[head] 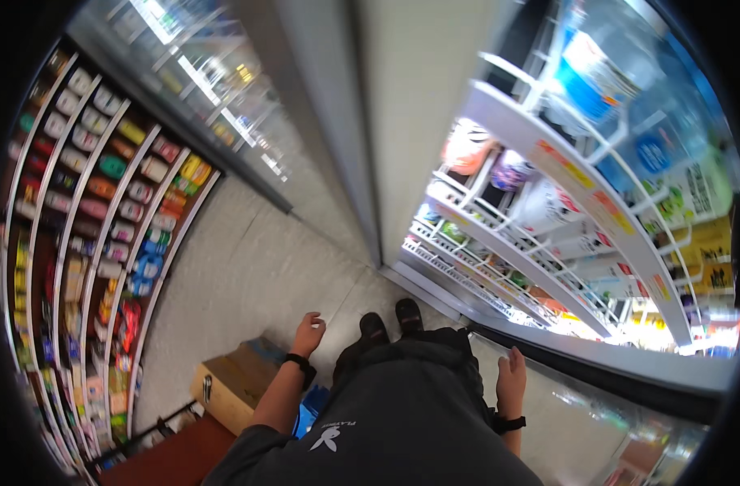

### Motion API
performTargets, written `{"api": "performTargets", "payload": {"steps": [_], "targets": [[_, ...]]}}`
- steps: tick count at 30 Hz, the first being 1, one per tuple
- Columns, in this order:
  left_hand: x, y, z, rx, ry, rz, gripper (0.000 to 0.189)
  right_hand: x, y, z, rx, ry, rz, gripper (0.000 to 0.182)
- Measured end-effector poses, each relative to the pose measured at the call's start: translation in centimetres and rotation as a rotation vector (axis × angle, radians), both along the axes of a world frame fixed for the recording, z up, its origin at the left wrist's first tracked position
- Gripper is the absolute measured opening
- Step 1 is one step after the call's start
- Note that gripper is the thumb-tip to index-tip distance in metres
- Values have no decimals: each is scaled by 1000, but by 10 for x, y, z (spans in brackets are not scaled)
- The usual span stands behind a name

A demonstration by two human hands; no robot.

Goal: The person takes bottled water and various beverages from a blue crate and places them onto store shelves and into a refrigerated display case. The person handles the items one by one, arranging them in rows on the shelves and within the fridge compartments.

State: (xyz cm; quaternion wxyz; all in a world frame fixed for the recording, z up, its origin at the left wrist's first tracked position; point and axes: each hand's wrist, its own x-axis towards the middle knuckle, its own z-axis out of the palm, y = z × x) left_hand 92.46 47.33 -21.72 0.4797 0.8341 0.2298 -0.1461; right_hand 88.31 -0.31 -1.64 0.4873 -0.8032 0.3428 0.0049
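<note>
My left hand (310,333) hangs over the tiled floor, fingers loosely curled and holding nothing that I can see. A cardboard box (233,383) lies just behind and below it. My right hand (513,379) is beside my body near the cooler's lower edge; its fingers are apart and it holds nothing visible. Dark bands circle both wrists. To the right, a lit refrigerated cabinet stands open, its white wire shelves (625,212) filled with bottles and packs. Large clear plastic bottles (656,130) fill the top shelf.
The open glass door (224,79) with its grey frame rises ahead, left of the cabinet. At far left, a shelving unit (154,267) carries rows of packaged goods. A reddish-brown surface (169,455) lies at lower left by the box. Blue plastic (309,410) shows beside my left forearm.
</note>
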Motion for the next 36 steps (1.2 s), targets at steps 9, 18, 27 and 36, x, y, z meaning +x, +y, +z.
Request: {"api": "performTargets", "payload": {"steps": [9,18,27,36], "targets": [[-121,-9,41,102,-117,511,31,76,-12,-2,76,83,545,39],[-296,-17,76,314,-51,1237,26,116,15,10,159,282,777,45],[-398,-76,30,302,-6,1606,26,139,24,-5,68,280,1103,45],[-416,-112,36,285,-255,1730,27,133,95,18,34,134,1397,42]]}}
